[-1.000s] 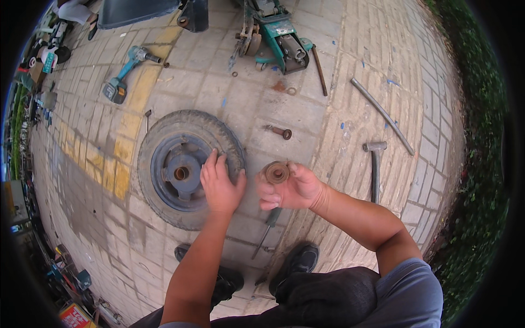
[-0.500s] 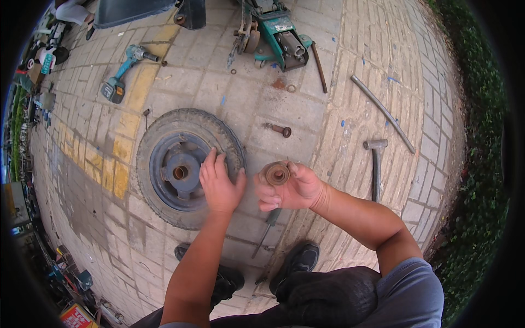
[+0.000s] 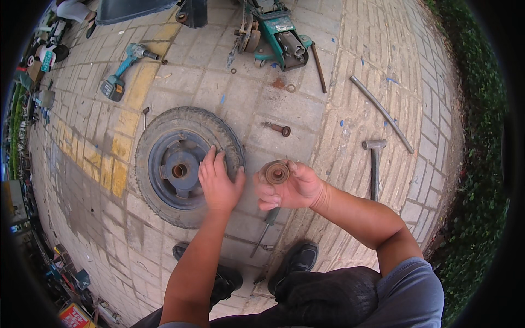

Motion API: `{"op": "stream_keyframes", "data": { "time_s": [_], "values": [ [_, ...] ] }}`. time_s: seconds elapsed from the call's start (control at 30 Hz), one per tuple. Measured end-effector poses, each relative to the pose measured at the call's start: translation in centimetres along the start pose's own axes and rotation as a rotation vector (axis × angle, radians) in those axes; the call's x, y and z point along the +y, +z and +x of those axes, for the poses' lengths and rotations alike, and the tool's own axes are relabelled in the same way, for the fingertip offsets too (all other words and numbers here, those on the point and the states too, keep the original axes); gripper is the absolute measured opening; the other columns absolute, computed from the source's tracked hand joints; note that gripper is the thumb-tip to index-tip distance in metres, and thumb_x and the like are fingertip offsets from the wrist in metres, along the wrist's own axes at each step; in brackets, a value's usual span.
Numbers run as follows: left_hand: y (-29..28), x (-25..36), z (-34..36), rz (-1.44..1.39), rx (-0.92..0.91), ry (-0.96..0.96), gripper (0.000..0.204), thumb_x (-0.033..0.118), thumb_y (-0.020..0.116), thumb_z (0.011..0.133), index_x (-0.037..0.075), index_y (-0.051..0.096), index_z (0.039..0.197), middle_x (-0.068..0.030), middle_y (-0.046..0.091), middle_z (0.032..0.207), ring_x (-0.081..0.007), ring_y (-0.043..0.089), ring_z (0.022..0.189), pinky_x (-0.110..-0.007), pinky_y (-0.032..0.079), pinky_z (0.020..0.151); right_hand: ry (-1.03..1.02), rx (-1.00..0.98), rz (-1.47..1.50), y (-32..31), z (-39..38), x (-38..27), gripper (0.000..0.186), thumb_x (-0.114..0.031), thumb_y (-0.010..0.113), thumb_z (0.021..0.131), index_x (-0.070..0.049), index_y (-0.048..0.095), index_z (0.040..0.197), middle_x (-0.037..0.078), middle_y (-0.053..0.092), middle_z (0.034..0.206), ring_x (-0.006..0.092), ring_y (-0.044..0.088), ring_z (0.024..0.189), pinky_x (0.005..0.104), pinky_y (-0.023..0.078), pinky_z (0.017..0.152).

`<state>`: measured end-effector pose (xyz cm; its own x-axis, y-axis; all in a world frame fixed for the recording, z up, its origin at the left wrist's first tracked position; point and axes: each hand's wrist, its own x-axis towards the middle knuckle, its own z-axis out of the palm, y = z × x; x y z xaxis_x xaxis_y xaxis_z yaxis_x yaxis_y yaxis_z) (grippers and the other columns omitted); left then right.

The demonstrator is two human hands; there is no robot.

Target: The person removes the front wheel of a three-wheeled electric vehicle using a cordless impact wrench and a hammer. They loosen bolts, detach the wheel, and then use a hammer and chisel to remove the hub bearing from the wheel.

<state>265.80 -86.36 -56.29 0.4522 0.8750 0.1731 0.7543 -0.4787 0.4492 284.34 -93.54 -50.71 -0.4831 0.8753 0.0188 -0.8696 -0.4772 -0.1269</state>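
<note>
A wheel (image 3: 188,116) with a dusty black tyre and a dark blue-grey rim lies flat on the paving at the left of centre. At the middle of its hub is a rusty round bore (image 3: 179,171). My left hand (image 3: 220,185) rests palm down on the wheel's right side, fingers stretched out and thumb apart, holding nothing. To the right of the tyre, my right hand (image 3: 302,188) grips a rusty bearing (image 3: 269,174), its concentric rings facing up; some of my fingers are hidden beneath it. Below that hand lies a screwdriver (image 3: 272,217), partly covered.
A rusty bolt-like part (image 3: 281,130) lies ahead of my right hand. Farther off are a green floor jack (image 3: 280,34) and a teal cordless impact wrench (image 3: 123,71). A metal bar (image 3: 383,113) and a hammer (image 3: 375,169) lie at the right, before a hedge (image 3: 481,164).
</note>
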Motion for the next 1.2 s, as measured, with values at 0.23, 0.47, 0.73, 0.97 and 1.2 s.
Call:
{"op": "stream_keyframes", "data": {
  "time_s": [0.23, 0.47, 0.73, 0.97, 1.2],
  "values": [
    [-0.03, -0.01, -0.01, -0.004, -0.008, -0.001, 0.063, 0.023, 0.073, 0.070, 0.002, 0.048, 0.124, -0.0185, 0.043, 0.137, -0.0386, 0.040, 0.124, -0.051, 0.028, 0.105, -0.003, -0.003, 0.008, 0.02, 0.08, -0.02, 0.046, -0.050, 0.064, 0.084, -0.007, 0.059, 0.098, 0.006, 0.053, 0.088, 0.0179, 0.048, 0.073, 0.0351, 0.038, 0.072],
    [-0.02, -0.10, -0.08, 0.004, -0.015, -0.004, 0.063, 0.023, 0.073, 0.071, 0.002, 0.047, 0.124, -0.0188, 0.042, 0.137, -0.0385, 0.040, 0.125, -0.051, 0.028, 0.106, -0.010, 0.023, -0.038, 0.38, 0.20, -0.08, 0.049, -0.051, 0.066, 0.082, -0.006, 0.061, 0.101, 0.005, 0.050, 0.084, 0.0169, 0.045, 0.070, 0.0345, 0.036, 0.068],
    [-0.06, -0.01, 0.04, -0.007, -0.018, -0.008, 0.064, 0.022, 0.074, 0.070, 0.002, 0.047, 0.124, -0.0192, 0.042, 0.137, -0.0386, 0.040, 0.125, -0.051, 0.027, 0.107, -0.004, 0.026, -0.024, 0.21, 0.15, -0.11, 0.047, -0.050, 0.065, 0.083, -0.005, 0.058, 0.095, 0.006, 0.053, 0.086, 0.0182, 0.047, 0.072, 0.0351, 0.038, 0.071],
    [-0.08, 0.06, 0.07, -0.013, -0.029, -0.021, 0.063, 0.022, 0.073, 0.070, 0.002, 0.047, 0.124, -0.0194, 0.042, 0.137, -0.0379, 0.040, 0.126, -0.051, 0.028, 0.107, -0.019, 0.022, -0.058, 0.39, 0.36, -0.14, 0.047, -0.053, 0.064, 0.084, -0.008, 0.061, 0.100, 0.005, 0.047, 0.082, 0.0162, 0.043, 0.068, 0.0340, 0.035, 0.067],
    [-0.03, 0.00, 0.02, -0.012, -0.030, -0.023, 0.063, 0.023, 0.073, 0.070, 0.002, 0.047, 0.124, -0.0196, 0.042, 0.137, -0.0386, 0.039, 0.126, -0.051, 0.028, 0.107, -0.014, 0.036, -0.043, 0.17, 0.27, -0.01, 0.048, -0.054, 0.063, 0.084, -0.008, 0.062, 0.100, 0.004, 0.048, 0.083, 0.0154, 0.044, 0.069, 0.0334, 0.035, 0.068]
  ]
}}
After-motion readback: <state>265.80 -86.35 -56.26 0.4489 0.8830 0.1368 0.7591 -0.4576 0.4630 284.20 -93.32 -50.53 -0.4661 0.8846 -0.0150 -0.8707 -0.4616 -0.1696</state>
